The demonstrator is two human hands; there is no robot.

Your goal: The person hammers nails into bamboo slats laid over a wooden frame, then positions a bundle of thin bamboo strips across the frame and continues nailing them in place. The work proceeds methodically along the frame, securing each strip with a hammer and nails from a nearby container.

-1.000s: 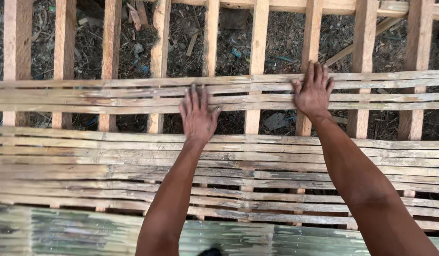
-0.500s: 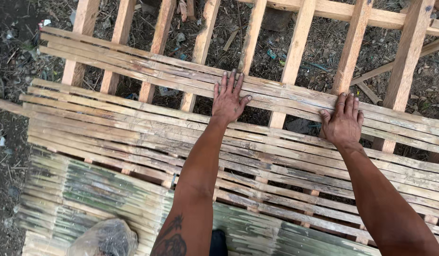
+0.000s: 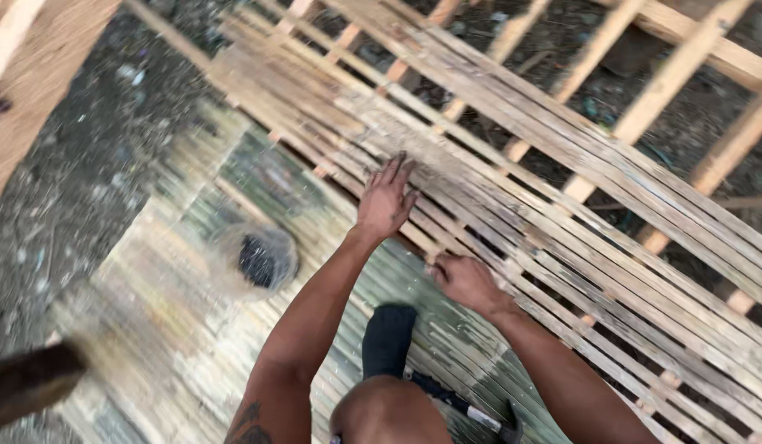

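Left hand (image 3: 386, 200): flat, fingers spread, pressing split bamboo slats (image 3: 512, 177) over the wooden frame (image 3: 644, 111); right hand (image 3: 466, 281): curled on a slat edge (grip unclear); best held flat, slats snug

The bamboo slats (image 3: 512, 164) lay across the wooden joists (image 3: 644, 107). The left hand (image 3: 385, 201) rested on the slats at eleven o'clock from the right hand (image 3: 467, 279); a small container (image 3: 262, 259) sat at nine o'clock.
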